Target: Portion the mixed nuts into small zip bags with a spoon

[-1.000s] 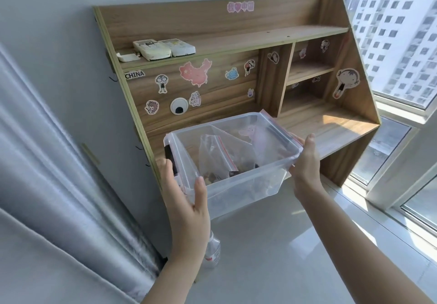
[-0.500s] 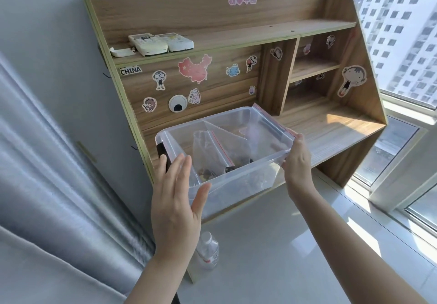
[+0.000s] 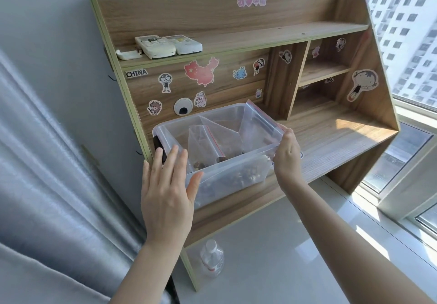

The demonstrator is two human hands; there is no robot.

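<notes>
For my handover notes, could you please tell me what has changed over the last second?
The clear bin was set down on the wooden desk. The left hand let go and now hovers open beside it. The right hand keeps its grip on the bin's rim; the zip bags stay inside.

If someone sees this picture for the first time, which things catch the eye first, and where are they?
First, the clear plastic box on the wooden desk shelf, with zip bags and nuts inside. The right hand grips its right rim, while the left hand is spread open at its left end. Behind it, cartoon stickers cover the back panel, and two remote controls lie on the top shelf.
</notes>
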